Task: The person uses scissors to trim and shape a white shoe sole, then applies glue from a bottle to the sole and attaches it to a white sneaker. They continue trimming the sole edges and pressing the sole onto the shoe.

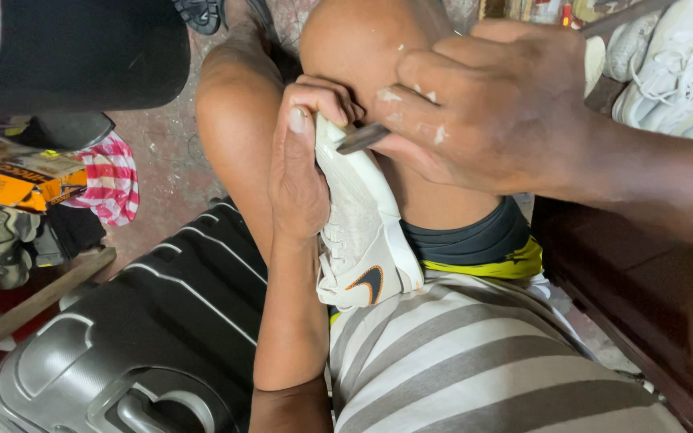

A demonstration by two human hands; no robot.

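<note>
1. The white shoe [362,232] is a sports shoe with a soft, cloth-like top. It has white laces and a small dark and orange mark near the bottom end. It looks a bit worn and grey in spots.
2. The shoe stands on its end against the person's bare leg, just under the knee [354,48], above the striped shirt [475,361].
3. The left hand [302,160] is wrapped tight around the top edge of the shoe. The fingers curl over the edge and the thumb lies flat along the side.
4. The right hand [483,104] is closed on a thin metal tool [362,138]. The tip of the tool touches the top of the shoe. The hand has small white specks on it.
5. Counting: one shoe in the hands, one tool, two hands, two bare knees. One dark hard suitcase [146,337] with pale lines lies at the left. There is a pile of white shoes [667,64] at the top right, but I cannot tell how many.
6. Most of the tool is hidden inside the right hand, so its shape is hard to tell. The far side of the shoe is hidden by the left hand. The suitcase is cut off at the bottom. A red and white cloth [110,180] and an orange box [10,180] at the left show only in part.
</note>
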